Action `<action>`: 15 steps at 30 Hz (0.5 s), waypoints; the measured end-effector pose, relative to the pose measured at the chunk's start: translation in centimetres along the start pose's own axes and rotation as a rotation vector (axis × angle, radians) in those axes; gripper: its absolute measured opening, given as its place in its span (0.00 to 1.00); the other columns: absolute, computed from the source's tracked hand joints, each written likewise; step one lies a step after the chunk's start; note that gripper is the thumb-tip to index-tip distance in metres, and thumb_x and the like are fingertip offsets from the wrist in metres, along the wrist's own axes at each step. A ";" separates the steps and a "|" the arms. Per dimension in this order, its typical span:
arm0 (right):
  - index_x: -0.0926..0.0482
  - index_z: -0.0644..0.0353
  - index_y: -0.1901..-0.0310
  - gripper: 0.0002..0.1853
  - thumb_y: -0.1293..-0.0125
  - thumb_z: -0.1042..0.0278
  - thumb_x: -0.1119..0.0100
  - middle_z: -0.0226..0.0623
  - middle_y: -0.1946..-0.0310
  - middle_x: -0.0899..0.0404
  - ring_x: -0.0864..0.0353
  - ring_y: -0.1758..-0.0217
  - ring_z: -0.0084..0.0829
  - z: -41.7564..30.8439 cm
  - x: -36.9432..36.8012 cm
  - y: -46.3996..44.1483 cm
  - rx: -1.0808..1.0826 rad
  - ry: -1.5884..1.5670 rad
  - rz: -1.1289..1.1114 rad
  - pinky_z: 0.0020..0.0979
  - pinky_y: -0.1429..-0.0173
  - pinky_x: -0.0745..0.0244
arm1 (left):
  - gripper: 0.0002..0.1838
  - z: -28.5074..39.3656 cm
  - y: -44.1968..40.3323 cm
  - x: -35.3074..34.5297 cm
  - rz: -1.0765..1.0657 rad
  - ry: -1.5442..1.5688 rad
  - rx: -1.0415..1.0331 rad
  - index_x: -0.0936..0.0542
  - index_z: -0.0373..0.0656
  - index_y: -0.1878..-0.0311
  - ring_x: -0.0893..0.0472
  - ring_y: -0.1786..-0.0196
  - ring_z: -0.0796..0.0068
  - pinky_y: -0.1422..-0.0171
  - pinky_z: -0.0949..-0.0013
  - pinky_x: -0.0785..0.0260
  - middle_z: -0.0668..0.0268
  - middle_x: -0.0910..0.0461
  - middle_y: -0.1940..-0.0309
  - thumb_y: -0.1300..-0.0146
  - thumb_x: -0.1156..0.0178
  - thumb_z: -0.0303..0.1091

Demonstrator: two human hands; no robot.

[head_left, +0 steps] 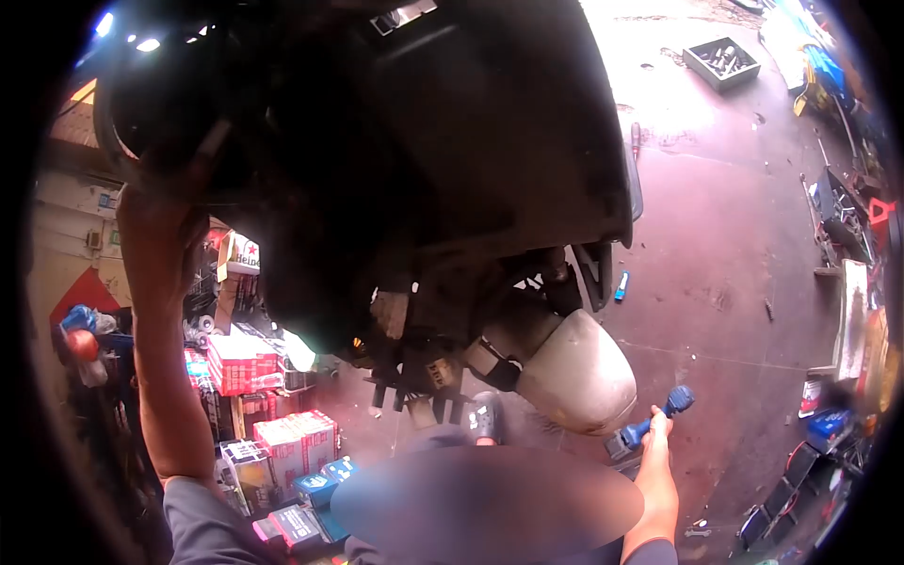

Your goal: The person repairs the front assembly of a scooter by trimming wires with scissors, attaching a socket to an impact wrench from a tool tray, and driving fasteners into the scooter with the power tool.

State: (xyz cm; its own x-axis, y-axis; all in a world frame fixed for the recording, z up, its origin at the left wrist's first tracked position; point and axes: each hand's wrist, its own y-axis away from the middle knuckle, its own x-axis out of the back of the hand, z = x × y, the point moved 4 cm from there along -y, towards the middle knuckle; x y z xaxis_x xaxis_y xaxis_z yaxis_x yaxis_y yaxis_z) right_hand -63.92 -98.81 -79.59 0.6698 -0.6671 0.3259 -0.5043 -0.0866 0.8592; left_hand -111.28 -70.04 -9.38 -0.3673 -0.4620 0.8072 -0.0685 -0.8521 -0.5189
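Note:
My left hand [165, 202] is raised at the upper left, against the underside of a large dark machine body [424, 141]; its fingers are lost in shadow. At the lower right, my right hand [661, 424] is closed around a blue power tool [645, 430], held low beside a rounded pale metal part [584, 372]. The tool's dark blue head points up and right. The dark body fills the upper middle of the view, with the pale part below its right side.
Red and white boxes [294, 443] are stacked at the lower left. A tray of metal parts [721, 64] lies on the reddish floor at the upper right, and a small blue item [621, 285] lies nearer. Tools and clutter line the right edge.

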 end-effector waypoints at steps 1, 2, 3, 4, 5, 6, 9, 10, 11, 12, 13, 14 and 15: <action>0.31 0.63 0.43 0.25 0.41 0.71 0.34 0.41 0.49 0.26 0.25 0.48 0.35 0.9 0.6 0.4 -0.067 -0.042 -0.018 0.41 0.43 0.29 | 0.20 -0.1 -0.1 0.0 -0.026 0.072 0.062 0.22 0.43 0.40 0.34 0.79 0.94 0.79 0.84 0.48 0.74 0.20 0.71 0.36 0.37 0.28; 0.35 0.63 0.36 0.30 0.39 0.70 0.35 0.44 0.39 0.29 0.26 0.42 0.37 0.4 1.2 2.0 -0.144 0.068 -0.027 0.41 0.38 0.31 | 0.20 0.1 -0.2 0.0 -0.045 0.088 0.119 0.22 0.43 0.40 0.32 0.77 0.93 0.77 0.84 0.45 0.73 0.20 0.70 0.36 0.38 0.28; 0.36 0.63 0.35 0.31 0.38 0.69 0.35 0.44 0.39 0.29 0.26 0.41 0.38 0.5 1.5 2.0 -0.026 0.084 -0.047 0.41 0.37 0.31 | 0.20 0.2 -0.3 -0.1 -0.062 0.102 0.176 0.22 0.43 0.40 0.29 0.75 0.91 0.75 0.84 0.41 0.72 0.19 0.68 0.36 0.38 0.28; 0.36 0.63 0.34 0.32 0.38 0.69 0.35 0.44 0.39 0.28 0.25 0.41 0.39 0.5 2.1 1.3 0.099 0.102 -0.064 0.40 0.36 0.32 | 0.20 0.5 -0.2 -0.4 -0.071 0.055 0.227 0.22 0.43 0.40 0.27 0.73 0.90 0.72 0.83 0.38 0.71 0.18 0.67 0.36 0.38 0.28; 0.28 0.59 0.42 0.20 0.34 0.68 0.38 0.31 0.63 0.23 0.25 0.65 0.21 -1.5 1.7 4.2 0.342 -0.039 -0.093 0.24 0.63 0.31 | 0.19 1.3 -0.2 -0.6 -0.085 0.076 0.252 0.22 0.43 0.41 0.24 0.68 0.86 0.66 0.80 0.33 0.70 0.18 0.64 0.36 0.39 0.27; 0.29 0.61 0.39 0.22 0.32 0.67 0.39 0.33 0.59 0.21 0.23 0.63 0.22 -6.1 1.5 11.4 0.377 -0.032 -0.163 0.23 0.63 0.29 | 0.19 2.2 -0.3 -0.8 -0.099 0.097 0.277 0.21 0.42 0.42 0.21 0.63 0.83 0.61 0.77 0.29 0.69 0.17 0.61 0.36 0.40 0.26; 0.29 0.66 0.39 0.24 0.32 0.64 0.38 0.41 0.53 0.20 0.18 0.56 0.28 -19.5 0.0 31.8 0.709 -0.077 -0.563 0.28 0.55 0.21 | 0.12 2.6 -0.4 -1.4 -0.172 0.281 0.305 0.20 0.39 0.48 0.23 0.59 0.82 0.56 0.75 0.29 0.69 0.17 0.60 0.35 0.41 0.25; 0.30 0.66 0.38 0.25 0.31 0.63 0.39 0.42 0.53 0.20 0.18 0.55 0.27 -25.1 -0.3 41.8 0.700 -0.069 -0.705 0.28 0.54 0.21 | 0.11 2.2 -0.3 -1.7 -0.134 0.294 0.247 0.20 0.38 0.51 0.23 0.58 0.80 0.53 0.73 0.29 0.67 0.17 0.60 0.35 0.40 0.25; 0.32 0.65 0.37 0.26 0.30 0.60 0.40 0.42 0.53 0.20 0.18 0.54 0.27 -28.4 -0.8 48.2 0.745 -0.035 -0.806 0.28 0.52 0.22 | 0.11 3.8 -0.5 -1.1 -0.204 0.289 0.348 0.21 0.37 0.50 0.23 0.58 0.79 0.52 0.73 0.29 0.66 0.17 0.60 0.36 0.39 0.26; 0.33 0.66 0.36 0.26 0.29 0.59 0.41 0.40 0.54 0.20 0.19 0.55 0.28 -31.0 -1.5 53.2 0.747 -0.037 -0.937 0.27 0.52 0.24 | 0.12 1.6 -0.1 -2.2 -0.209 0.441 0.397 0.21 0.37 0.50 0.22 0.57 0.79 0.51 0.73 0.29 0.65 0.18 0.61 0.36 0.38 0.26; 0.32 0.65 0.37 0.26 0.28 0.56 0.42 0.39 0.55 0.20 0.19 0.58 0.26 -33.1 -3.0 55.9 0.873 0.020 -0.940 0.26 0.57 0.24 | 0.12 3.2 -0.4 -1.6 -0.132 0.367 0.360 0.21 0.36 0.52 0.20 0.60 0.74 0.54 0.68 0.27 0.59 0.16 0.63 0.37 0.37 0.28; 0.30 0.64 0.39 0.24 0.28 0.56 0.43 0.37 0.57 0.20 0.20 0.60 0.24 -34.5 -4.0 58.6 0.946 0.070 -0.953 0.24 0.59 0.24 | 0.12 2.5 -0.2 -1.8 -0.216 0.409 0.473 0.21 0.36 0.51 0.19 0.59 0.74 0.54 0.67 0.26 0.58 0.15 0.60 0.37 0.37 0.28; 0.28 0.63 0.41 0.22 0.28 0.56 0.43 0.35 0.58 0.20 0.20 0.62 0.22 -35.8 -5.0 61.3 1.020 0.116 -0.963 0.23 0.62 0.25 | 0.12 3.0 -0.4 -1.7 -0.189 0.528 0.444 0.21 0.36 0.51 0.19 0.60 0.73 0.54 0.66 0.26 0.58 0.15 0.61 0.38 0.37 0.28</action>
State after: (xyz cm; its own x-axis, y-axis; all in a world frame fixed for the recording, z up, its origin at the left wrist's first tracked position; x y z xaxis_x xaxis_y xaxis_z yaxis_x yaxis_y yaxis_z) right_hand -78.67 -74.29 -14.44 0.9892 0.0199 -0.1449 0.0372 -0.9924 0.1171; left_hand -107.81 -69.67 -9.74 -0.7942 -0.2113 0.5698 0.1671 -0.9774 -0.1296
